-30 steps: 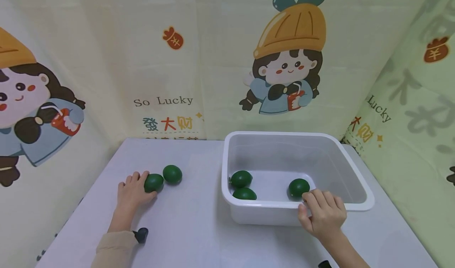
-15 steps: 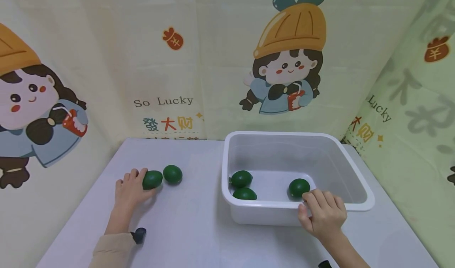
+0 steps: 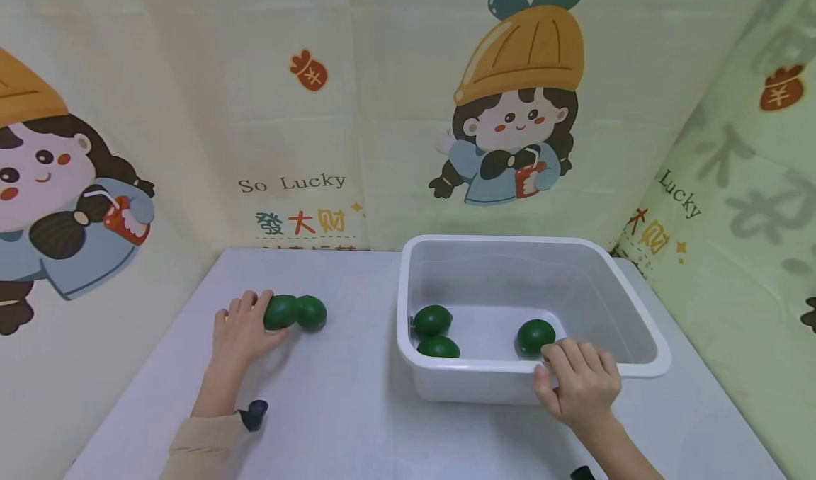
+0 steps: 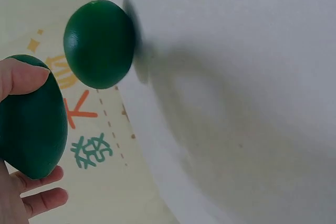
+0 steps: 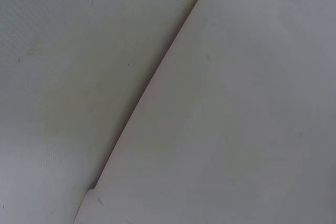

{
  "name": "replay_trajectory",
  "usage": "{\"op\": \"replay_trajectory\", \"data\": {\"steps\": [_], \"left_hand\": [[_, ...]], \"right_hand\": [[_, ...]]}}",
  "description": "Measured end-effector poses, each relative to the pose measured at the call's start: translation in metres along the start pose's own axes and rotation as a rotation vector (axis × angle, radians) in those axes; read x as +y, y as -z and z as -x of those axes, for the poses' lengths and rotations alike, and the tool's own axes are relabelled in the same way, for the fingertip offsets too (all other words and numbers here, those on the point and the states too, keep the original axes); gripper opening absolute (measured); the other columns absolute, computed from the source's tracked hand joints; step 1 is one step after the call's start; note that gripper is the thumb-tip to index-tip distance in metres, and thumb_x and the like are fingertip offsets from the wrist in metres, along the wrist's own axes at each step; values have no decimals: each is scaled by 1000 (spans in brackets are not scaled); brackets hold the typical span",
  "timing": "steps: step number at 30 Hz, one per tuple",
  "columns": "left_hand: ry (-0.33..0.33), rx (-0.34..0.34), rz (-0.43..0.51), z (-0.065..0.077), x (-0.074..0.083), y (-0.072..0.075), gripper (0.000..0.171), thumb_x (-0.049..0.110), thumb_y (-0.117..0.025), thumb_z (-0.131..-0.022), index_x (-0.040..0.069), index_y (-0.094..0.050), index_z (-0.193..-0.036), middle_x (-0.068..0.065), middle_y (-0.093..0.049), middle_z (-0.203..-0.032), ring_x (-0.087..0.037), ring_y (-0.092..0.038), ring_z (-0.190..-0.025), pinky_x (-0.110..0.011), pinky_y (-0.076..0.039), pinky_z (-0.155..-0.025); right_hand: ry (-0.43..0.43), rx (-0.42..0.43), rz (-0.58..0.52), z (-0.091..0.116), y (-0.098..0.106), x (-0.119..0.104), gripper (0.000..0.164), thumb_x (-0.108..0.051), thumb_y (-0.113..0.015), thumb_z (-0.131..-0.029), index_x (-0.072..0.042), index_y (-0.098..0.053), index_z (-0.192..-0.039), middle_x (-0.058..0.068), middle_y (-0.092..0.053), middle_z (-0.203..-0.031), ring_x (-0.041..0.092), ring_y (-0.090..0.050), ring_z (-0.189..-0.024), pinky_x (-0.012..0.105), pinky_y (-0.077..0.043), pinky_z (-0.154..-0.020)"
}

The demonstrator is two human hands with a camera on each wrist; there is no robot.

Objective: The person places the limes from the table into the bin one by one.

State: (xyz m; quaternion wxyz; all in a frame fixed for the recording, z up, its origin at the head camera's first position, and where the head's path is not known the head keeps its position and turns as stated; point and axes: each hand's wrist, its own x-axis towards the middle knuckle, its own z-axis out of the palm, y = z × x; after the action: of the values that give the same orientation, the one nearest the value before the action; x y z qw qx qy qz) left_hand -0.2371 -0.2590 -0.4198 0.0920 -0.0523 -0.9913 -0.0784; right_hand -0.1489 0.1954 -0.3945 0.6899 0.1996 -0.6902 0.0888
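My left hand [image 3: 239, 335] grips a dark green lime [image 3: 280, 312], thumb on one side and fingers on the other. In the left wrist view this lime [image 4: 37, 124] shows a pointed end. From the head view it overlaps a second lime [image 3: 312, 313] on the table; whether they touch I cannot tell. On the right, my right hand [image 3: 581, 384] holds the front rim of a white plastic bin [image 3: 474, 386], fingers curled over the edge. Three limes lie inside: one lime [image 3: 535, 336] near my right fingers, and two limes [image 3: 433, 320] at the left wall.
The white table [image 3: 357, 409] spreads between my hands and around the bin. Behind it hangs a printed cloth [image 3: 395, 112], which also covers both sides. The right wrist view holds only pale surfaces.
My left hand first drew slightly left with the lime, then carried it away from me and right, so it now overlaps the second lime in view. My right hand stays on the rim.
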Motion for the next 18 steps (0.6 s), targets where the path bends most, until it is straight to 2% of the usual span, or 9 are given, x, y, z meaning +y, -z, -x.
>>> {"op": "replay_trajectory", "data": {"steps": [18], "left_hand": [[-45,54,6,-5,35,18,74,43,-66,-72,3,-42,-128,-23,-42,-117,-40,-38,-105,-59,-29,-86]], "right_hand": [[1,-34,5,4,3,2,45,-35,-35,-87,-5,-49,-57,8,-46,-54,26,-36,-45,36,-22,-48]]}}
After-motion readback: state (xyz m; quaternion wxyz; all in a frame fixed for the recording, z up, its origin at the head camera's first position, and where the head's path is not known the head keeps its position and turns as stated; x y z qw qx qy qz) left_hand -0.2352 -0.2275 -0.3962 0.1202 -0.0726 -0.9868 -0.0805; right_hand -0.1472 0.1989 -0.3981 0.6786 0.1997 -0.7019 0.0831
